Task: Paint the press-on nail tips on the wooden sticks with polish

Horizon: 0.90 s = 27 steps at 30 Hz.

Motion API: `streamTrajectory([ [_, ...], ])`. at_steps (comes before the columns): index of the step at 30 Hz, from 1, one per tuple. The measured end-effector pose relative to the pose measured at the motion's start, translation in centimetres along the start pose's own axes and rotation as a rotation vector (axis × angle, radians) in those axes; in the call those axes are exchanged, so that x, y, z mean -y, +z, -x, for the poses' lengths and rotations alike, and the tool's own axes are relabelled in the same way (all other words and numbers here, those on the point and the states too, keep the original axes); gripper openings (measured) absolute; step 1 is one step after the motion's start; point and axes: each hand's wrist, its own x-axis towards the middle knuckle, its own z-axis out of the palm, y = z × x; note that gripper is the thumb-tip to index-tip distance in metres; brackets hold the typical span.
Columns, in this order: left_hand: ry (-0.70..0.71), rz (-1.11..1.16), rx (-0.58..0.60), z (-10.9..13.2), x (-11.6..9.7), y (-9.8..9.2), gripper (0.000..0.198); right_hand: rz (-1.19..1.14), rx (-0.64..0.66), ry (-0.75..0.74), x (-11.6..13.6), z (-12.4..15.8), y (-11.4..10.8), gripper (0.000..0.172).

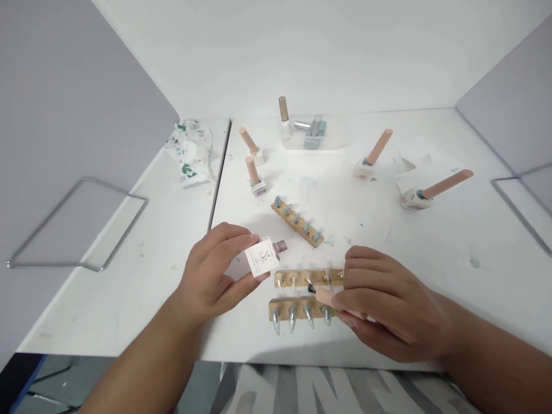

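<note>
With the nearer, right grip (388,299), pinching a peach cylindrical brush cap (325,296), long axis pointing leftward at translucent nail tips (294,280) along a narrow tan bar (287,278) just beside.

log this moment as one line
left hand: holds uncapped bottle | right hand: holds brush cap near middle nail-tip strip | brush-to-nail contact: unclear

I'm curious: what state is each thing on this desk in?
Held bottle: uncapped, tilted, in left hand
Brush cap: brush exposed, in right hand
Four peach-capped bottles: closed
Angled strip: bearing teal-tinted nail tips
Two nearer strips: bearing nail tips, partly hidden
Plastic tray: open, holding bottles
Green-stained sheet: crumpled
</note>
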Motion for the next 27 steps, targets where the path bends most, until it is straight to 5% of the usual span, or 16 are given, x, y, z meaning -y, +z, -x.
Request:
streamTrajectory([
  [19,-0.017,0.0,-0.008,0.11,0.05,0.05,0.039,-0.029,-0.048,-0.005,-0.05,-0.39,-0.49,0.015],
  [27,0.001,-0.021,-0.002,-0.2,-0.08,0.05,0.036,-0.051,-0.177,0.014,-0.49,-0.33,-0.58,0.018],
])
